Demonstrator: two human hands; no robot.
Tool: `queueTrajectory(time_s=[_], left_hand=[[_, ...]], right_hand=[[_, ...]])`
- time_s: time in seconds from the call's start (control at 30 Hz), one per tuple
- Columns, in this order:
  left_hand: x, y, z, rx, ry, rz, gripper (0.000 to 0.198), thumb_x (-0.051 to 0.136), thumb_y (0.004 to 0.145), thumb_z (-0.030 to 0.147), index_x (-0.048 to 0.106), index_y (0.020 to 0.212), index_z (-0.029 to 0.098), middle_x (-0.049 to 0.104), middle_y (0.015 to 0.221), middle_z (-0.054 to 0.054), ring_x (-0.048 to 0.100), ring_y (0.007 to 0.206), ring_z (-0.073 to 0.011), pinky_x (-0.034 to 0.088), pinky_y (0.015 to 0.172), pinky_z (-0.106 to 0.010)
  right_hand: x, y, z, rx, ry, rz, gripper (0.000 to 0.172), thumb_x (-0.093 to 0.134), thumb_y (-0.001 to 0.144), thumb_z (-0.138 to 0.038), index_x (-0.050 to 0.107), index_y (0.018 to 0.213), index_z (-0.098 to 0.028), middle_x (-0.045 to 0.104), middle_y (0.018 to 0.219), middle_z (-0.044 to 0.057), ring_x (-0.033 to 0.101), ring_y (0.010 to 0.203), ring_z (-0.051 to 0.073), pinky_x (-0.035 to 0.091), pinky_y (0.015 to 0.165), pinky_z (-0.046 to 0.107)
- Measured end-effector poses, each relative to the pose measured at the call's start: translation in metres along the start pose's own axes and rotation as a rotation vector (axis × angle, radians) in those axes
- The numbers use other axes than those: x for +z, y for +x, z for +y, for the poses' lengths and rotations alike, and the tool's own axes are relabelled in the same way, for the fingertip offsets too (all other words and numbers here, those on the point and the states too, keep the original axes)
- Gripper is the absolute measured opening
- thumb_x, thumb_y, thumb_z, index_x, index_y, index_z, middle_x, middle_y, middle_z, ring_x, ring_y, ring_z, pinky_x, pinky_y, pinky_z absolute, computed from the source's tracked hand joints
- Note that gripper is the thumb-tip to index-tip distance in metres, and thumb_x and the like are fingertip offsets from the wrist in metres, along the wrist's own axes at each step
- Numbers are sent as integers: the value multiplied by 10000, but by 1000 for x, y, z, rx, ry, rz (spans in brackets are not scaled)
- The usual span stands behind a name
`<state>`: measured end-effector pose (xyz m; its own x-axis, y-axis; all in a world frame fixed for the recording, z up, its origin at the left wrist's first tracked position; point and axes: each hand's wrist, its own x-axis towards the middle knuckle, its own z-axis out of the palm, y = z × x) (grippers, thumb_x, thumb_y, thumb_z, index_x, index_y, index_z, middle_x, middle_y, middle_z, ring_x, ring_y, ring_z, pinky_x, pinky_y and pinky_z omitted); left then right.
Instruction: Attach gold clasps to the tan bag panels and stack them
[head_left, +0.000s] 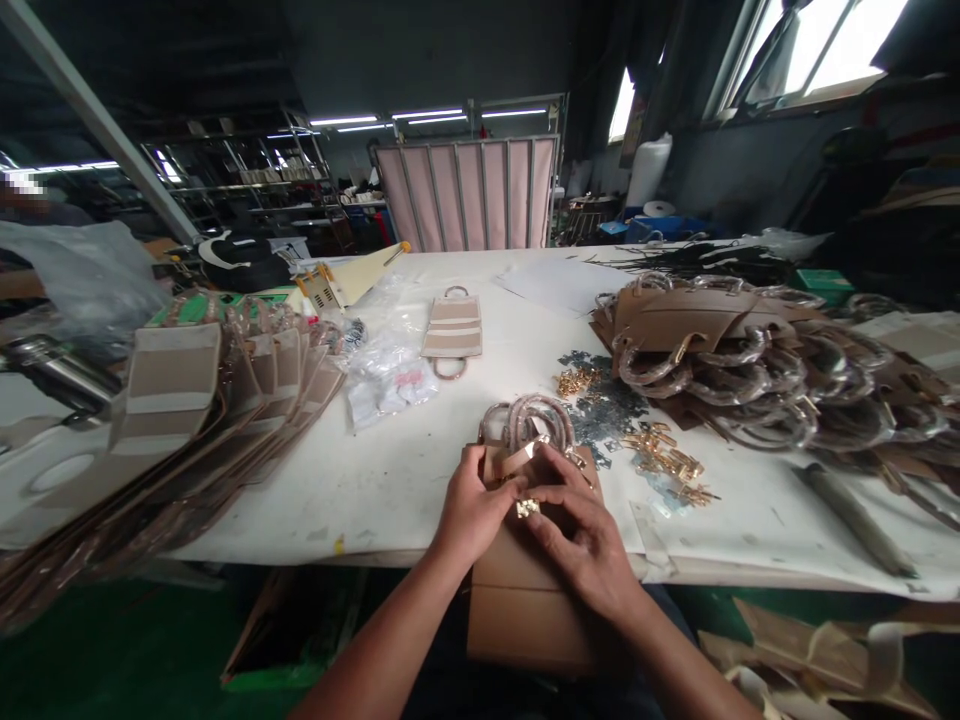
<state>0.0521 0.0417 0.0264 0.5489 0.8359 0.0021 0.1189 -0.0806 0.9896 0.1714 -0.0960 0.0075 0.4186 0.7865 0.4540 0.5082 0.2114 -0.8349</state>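
A tan handbag panel [517, 597] lies over the table's front edge, its lower part hanging toward me. Its plastic-wrapped handles [546, 412] loop up at the far end. My left hand [474, 505] grips the panel from the left, its thumb reaching in toward a small gold metal clasp [527, 508]. The thumb and forefinger of my right hand [589, 535] are closed about this clasp, just above the panel. A short, light-coloured strap [519, 457] stands up between the two hands. The fingertips beneath the strap are partly hidden.
To the right are loose gold fittings [664, 455], dark metal plates [600, 415] and a pile of tan panels with wrapped handles [712, 330]. Stacked bag panels [172, 375] fan out at the left. Farther back lie a small striped bag piece [453, 328] and plastic bags [394, 385].
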Motion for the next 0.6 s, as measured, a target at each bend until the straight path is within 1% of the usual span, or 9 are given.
queueTrajectory(time_s=[0.1, 0.2, 0.27, 0.33, 0.37, 0.43, 0.5, 0.6], left_hand=[[5, 3, 1, 10, 30, 39, 315, 769, 840, 365, 600, 1041, 192, 744, 989, -61, 704, 943, -261, 524, 823, -355], [8, 7, -2, 34, -6, 37, 341, 752, 871, 424, 627, 1078, 183, 748, 1042, -78, 691, 1006, -272, 502, 888, -367], [8, 10, -3, 30, -63, 43, 403, 750, 882, 481, 646, 1133, 183, 752, 1092, -81, 680, 1053, -274, 483, 932, -368], [6, 12, -4, -3, -113, 27, 436, 733, 891, 532, 671, 1147, 184, 752, 1112, -75, 662, 1085, -273, 466, 950, -362], [6, 12, -4, -24, -131, 4, 441, 724, 893, 555, 691, 1124, 181, 752, 1099, -71, 656, 1084, -273, 462, 946, -360], [3, 12, -2, -81, -178, -66, 449, 718, 888, 588, 726, 1064, 175, 754, 1058, -69, 652, 1063, -275, 470, 925, -359], [1, 10, 0, -164, -277, -151, 457, 732, 878, 596, 742, 1047, 172, 759, 1035, -78, 669, 1030, -283, 497, 901, -369], [-3, 9, 3, -278, -482, -266, 444, 784, 860, 541, 737, 1133, 194, 771, 1067, -87, 707, 1024, -300, 540, 917, -404]], right_hand=[[-4, 4, -1, -60, -58, -3, 177, 683, 1012, -310, 772, 1164, -289, 471, 1625, 93, 424, 1513, 328, 354, 1248, 580], [-19, 8, 4, -117, -131, 29, 150, 673, 1016, -288, 757, 1141, -277, 571, 1518, 109, 483, 1462, 321, 407, 1215, 554], [-35, 12, 9, -143, -196, 66, 125, 669, 1018, -286, 745, 1115, -263, 669, 1367, 117, 571, 1367, 319, 474, 1150, 522], [-52, 17, 15, -137, -283, 86, 120, 665, 1021, -291, 739, 1106, -250, 736, 1193, 106, 685, 1162, 301, 554, 1013, 467], [-59, 20, 17, -120, -331, 79, 128, 661, 1023, -295, 741, 1111, -247, 752, 1111, 95, 717, 1039, 284, 576, 932, 439], [-70, 24, 19, -87, -411, 20, 153, 651, 1030, -303, 748, 1132, -243, 756, 987, 73, 715, 858, 254, 577, 809, 399], [-76, 28, 19, -90, -462, -61, 173, 632, 1040, -307, 751, 1147, -242, 747, 940, 65, 696, 819, 250, 562, 775, 389], [-77, 33, 16, -114, -491, -140, 178, 606, 1054, -306, 745, 1142, -238, 739, 996, 78, 689, 874, 258, 551, 799, 396]])
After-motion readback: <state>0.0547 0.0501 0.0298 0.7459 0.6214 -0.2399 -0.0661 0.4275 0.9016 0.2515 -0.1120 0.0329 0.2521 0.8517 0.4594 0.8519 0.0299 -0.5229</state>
